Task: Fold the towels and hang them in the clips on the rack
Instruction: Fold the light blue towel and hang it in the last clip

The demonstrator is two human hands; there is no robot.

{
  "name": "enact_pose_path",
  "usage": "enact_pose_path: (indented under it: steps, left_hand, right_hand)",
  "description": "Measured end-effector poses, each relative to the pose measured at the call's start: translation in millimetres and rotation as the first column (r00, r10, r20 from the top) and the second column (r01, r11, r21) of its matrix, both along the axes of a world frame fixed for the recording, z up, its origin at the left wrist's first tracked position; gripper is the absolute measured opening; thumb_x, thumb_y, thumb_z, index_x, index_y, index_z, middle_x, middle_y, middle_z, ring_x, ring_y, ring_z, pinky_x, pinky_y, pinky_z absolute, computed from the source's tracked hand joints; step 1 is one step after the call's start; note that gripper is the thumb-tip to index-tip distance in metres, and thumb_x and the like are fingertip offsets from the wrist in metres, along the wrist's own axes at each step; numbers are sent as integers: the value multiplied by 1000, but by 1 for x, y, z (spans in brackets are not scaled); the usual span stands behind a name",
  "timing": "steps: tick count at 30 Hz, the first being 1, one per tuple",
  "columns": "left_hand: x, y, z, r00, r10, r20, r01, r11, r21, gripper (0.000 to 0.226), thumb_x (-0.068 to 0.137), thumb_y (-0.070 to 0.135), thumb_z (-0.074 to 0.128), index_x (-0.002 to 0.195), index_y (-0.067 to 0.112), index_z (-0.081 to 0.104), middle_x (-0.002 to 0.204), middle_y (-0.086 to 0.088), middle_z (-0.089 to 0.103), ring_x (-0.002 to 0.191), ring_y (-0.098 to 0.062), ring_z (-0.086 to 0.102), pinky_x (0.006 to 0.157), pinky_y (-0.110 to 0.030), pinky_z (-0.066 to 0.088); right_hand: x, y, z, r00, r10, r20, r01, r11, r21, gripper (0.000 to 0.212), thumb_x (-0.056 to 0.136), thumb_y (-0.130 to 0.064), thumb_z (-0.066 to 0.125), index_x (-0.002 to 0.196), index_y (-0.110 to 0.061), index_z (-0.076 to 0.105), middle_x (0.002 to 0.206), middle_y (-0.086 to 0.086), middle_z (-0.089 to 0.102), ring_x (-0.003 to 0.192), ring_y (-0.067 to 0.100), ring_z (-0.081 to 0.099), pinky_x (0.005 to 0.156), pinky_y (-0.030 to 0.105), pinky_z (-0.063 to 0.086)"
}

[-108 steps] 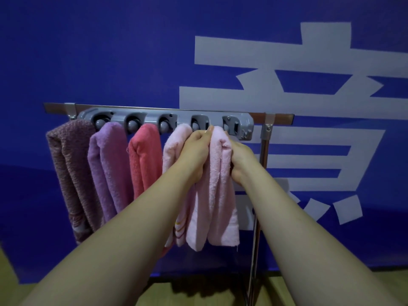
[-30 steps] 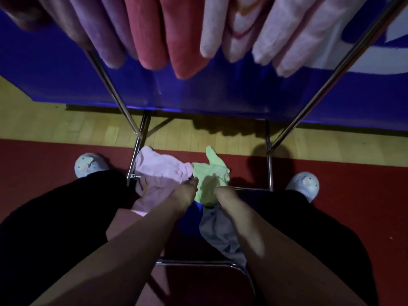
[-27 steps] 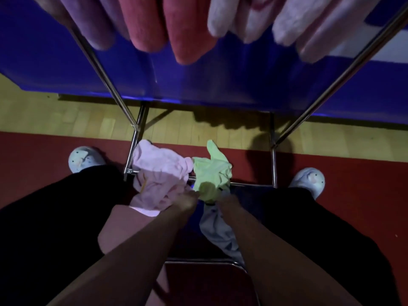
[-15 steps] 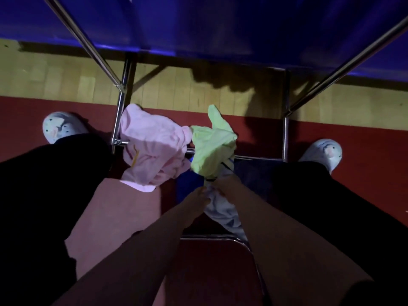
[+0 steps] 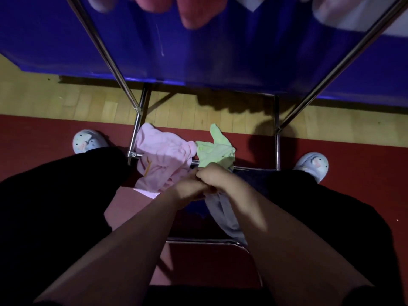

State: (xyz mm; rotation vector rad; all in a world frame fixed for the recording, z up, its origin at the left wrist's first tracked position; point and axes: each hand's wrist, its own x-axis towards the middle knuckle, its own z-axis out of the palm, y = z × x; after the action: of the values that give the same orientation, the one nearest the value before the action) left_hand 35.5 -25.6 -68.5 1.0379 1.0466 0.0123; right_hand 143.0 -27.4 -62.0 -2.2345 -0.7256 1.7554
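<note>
I look down at a heap of loose towels between my feet. A grey towel (image 5: 223, 214) hangs from my two hands. My left hand (image 5: 187, 189) and my right hand (image 5: 217, 176) are close together, fingers curled on its top edge. A pink towel (image 5: 162, 159) lies crumpled to the left over the rack's low bar. A light green towel (image 5: 215, 151) lies just beyond my right hand. The ends of hung towels, one of them red (image 5: 194, 12), dangle at the top edge.
The rack's two slanted metal legs (image 5: 110, 60) (image 5: 340, 69) run down to a low frame on the red floor. A blue banner (image 5: 220, 45) stands behind. My dark trouser legs and pale slippers (image 5: 88, 141) flank the heap. A metal bar (image 5: 198, 240) lies near me.
My view dropped from the rack's clips to the floor heap. Both hands reached past the green towel, took hold of the grey towel and have lifted it a little.
</note>
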Motion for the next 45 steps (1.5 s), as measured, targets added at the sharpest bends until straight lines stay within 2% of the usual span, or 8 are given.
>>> enact_pose_path:
  steps: [3,7,9,19,25,32,39,45]
  left_hand:
    - [-3,4,46,995,-96,9,95,993,69,17,64,-1,76,77,-1,65,64,-12,68,59,-19,62,63,-32,50]
    - [-17,-6,103,977,-206,59,194,967,163,42,74,-6,77,113,-8,61,103,-36,66,98,-41,67,95,-55,51]
    - [-26,-7,117,973,-223,-57,230,940,252,41,75,-4,75,113,1,60,93,-26,65,82,-33,62,75,-43,53]
    - [-85,-14,174,867,-16,-498,335,758,559,47,47,49,59,92,34,59,98,-6,62,96,-25,61,84,-37,55]
    - [-120,-15,204,897,283,-339,92,630,771,30,83,17,71,67,19,45,80,-10,61,77,-27,59,59,-32,36]
    - [-106,-24,265,911,358,204,-356,433,828,26,88,5,63,73,11,42,66,2,40,62,-10,36,57,-26,33]
    - [-64,-56,311,934,95,345,-338,548,765,12,89,9,62,82,16,56,68,8,53,66,-6,48,62,-21,42]
    - [-70,-55,319,917,172,360,-388,593,706,8,83,15,70,85,17,63,75,4,63,72,-7,56,65,-27,48]
  right_hand:
    - [-3,-2,57,995,42,95,-51,994,93,27,95,-21,55,69,-26,46,74,-6,48,62,7,46,54,22,40]
    - [3,-26,127,998,50,29,-55,981,188,27,100,-27,48,73,-20,51,69,-3,56,58,10,53,50,19,41]
    - [7,-39,159,997,64,31,-71,951,300,21,101,-21,46,85,-15,57,77,3,62,70,16,58,51,17,41]
    - [22,-86,316,935,-310,173,13,517,856,23,90,-8,52,89,-18,72,87,-1,72,81,12,66,59,15,50]
    - [33,-101,331,851,-475,222,39,480,876,23,90,-7,48,96,-15,69,94,4,69,90,21,62,69,25,46]
    - [33,-116,318,886,-99,454,-187,819,543,19,87,-3,52,86,-10,69,81,8,67,70,17,58,57,22,45]
    - [-14,-102,321,997,-69,-44,75,569,819,19,92,-25,67,110,-28,71,104,-5,74,96,13,70,74,27,55]
    - [-31,-98,330,996,-78,38,5,495,869,6,86,-19,74,91,-18,77,85,0,76,78,7,68,67,21,51]
